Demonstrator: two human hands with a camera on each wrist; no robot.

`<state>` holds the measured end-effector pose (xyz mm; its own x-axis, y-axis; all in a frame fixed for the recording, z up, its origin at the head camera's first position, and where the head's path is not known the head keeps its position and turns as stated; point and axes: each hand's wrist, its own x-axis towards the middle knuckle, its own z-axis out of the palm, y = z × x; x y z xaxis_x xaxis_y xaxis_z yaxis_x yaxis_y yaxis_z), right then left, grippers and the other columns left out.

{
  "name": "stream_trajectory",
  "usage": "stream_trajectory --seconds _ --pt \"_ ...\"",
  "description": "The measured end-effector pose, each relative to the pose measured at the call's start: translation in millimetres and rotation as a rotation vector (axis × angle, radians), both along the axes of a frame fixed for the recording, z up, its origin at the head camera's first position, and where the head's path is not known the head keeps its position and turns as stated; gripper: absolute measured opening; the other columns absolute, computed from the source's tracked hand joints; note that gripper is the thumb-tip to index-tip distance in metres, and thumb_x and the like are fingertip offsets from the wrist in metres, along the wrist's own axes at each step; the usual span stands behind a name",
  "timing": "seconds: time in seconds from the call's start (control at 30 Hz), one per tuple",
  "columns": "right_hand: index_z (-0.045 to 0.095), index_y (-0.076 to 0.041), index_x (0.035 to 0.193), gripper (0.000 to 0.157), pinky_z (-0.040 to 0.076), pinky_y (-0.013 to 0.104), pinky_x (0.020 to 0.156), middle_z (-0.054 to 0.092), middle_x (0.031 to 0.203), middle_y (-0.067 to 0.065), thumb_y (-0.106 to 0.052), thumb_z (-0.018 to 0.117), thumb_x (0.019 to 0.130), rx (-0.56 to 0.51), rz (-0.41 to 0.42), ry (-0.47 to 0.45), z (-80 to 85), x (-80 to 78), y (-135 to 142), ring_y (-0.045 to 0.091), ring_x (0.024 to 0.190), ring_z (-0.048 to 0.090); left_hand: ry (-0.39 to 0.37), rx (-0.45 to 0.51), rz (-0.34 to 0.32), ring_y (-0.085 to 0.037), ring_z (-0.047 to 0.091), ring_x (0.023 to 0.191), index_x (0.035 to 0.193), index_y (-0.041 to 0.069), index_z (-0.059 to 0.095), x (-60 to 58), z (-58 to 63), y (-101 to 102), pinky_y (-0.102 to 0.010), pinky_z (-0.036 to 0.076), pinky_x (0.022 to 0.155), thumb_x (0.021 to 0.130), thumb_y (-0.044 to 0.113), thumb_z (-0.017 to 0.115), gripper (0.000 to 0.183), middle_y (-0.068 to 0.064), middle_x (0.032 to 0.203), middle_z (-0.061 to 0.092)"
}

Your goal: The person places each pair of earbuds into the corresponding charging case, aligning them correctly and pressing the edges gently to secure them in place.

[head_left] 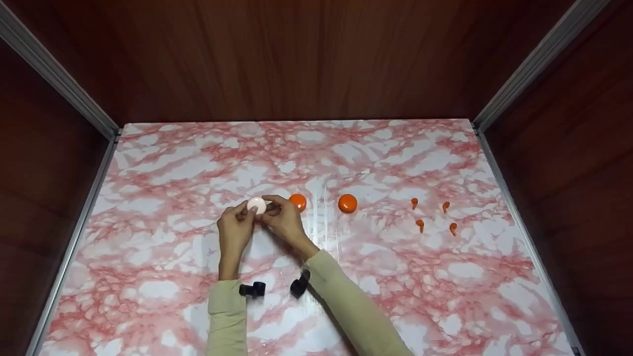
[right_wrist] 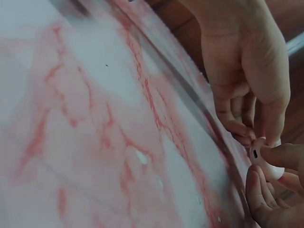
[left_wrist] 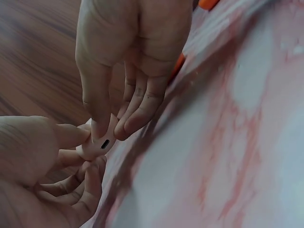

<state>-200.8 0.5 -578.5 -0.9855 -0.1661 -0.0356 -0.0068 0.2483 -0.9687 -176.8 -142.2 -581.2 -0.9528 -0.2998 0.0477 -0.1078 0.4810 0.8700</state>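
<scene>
A pale pinkish-white round earbud case (head_left: 256, 204) is held above the left-middle part of the table. My left hand (head_left: 235, 228) pinches it from the left, thumb on its face. From the other side my right hand (head_left: 287, 222) grips its right edge with thumb and fingers. A dark charging port shows on the case (left_wrist: 97, 146) in the left wrist view. The case looks closed; part of it is hidden behind fingers. Just beyond the right hand lies a round orange case (head_left: 297, 202), partly covered by that hand.
A second round orange case (head_left: 347, 203) lies further right. Several orange earbuds (head_left: 420, 226) are spread on the right side of the pink-and-white marbled table (head_left: 376, 306). Dark wood panels (head_left: 296, 59) with metal edge rails enclose the back and sides.
</scene>
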Motion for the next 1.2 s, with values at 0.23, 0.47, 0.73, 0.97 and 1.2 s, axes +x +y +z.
stream_trajectory --seconds 0.23,0.47,0.73,0.97,1.2 --pt "0.073 -0.003 0.129 0.045 0.061 0.02 0.071 0.078 0.1 0.018 0.0 0.082 0.086 0.06 -0.02 -0.005 -2.8 -11.2 -11 0.014 0.081 0.076 0.013 -0.022 0.01 -0.029 0.074 0.087 0.127 -0.003 0.074 -8.1 -5.0 -7 -0.027 0.055 0.074 0.098 0.019 0.073 0.036 -0.019 0.099 0.073" --pt "0.072 -0.001 0.13 0.045 0.06 0.018 0.072 0.079 0.1 0.017 0.002 0.081 0.086 0.146 0.004 -0.004 -2.0 -17.4 -15 0.013 0.082 0.075 -0.021 -0.048 0.038 -0.03 0.075 0.09 0.123 -0.001 0.075 -12.7 -6.1 -8 -0.04 0.058 0.082 0.098 0.02 0.073 0.033 -0.019 0.101 0.075" --pt "0.074 0.001 0.127 0.042 0.055 0.016 0.069 0.079 0.095 0.016 -0.005 0.084 0.087 0.218 0.026 0.052 -1.5 -22.3 -16 0.009 0.075 0.068 -0.015 -0.06 0.049 -0.03 0.075 0.09 0.123 -0.001 0.076 -15.4 -9.4 -8 -0.04 0.057 0.083 0.098 0.02 0.073 0.033 -0.019 0.101 0.074" --pt "0.074 0.002 0.127 0.042 0.056 0.017 0.073 0.079 0.094 0.015 -0.003 0.083 0.086 0.241 0.024 0.068 -2.5 -22.7 -19 0.009 0.078 0.067 0.023 -0.051 0.056 -0.033 0.076 0.09 0.123 -0.003 0.076 -13.3 -11.4 -9 -0.045 0.06 0.084 0.1 0.018 0.071 0.032 -0.022 0.102 0.074" --pt "0.073 0.0 0.129 0.046 0.052 0.015 0.068 0.079 0.094 0.015 -0.009 0.086 0.086 0.232 0.032 0.047 -1.8 -21.6 -18 0.006 0.072 0.061 0.022 -0.035 0.062 -0.034 0.076 0.091 0.123 -0.005 0.075 -11.5 -11.6 -7 -0.048 0.06 0.085 0.099 0.02 0.072 0.035 -0.022 0.103 0.074"
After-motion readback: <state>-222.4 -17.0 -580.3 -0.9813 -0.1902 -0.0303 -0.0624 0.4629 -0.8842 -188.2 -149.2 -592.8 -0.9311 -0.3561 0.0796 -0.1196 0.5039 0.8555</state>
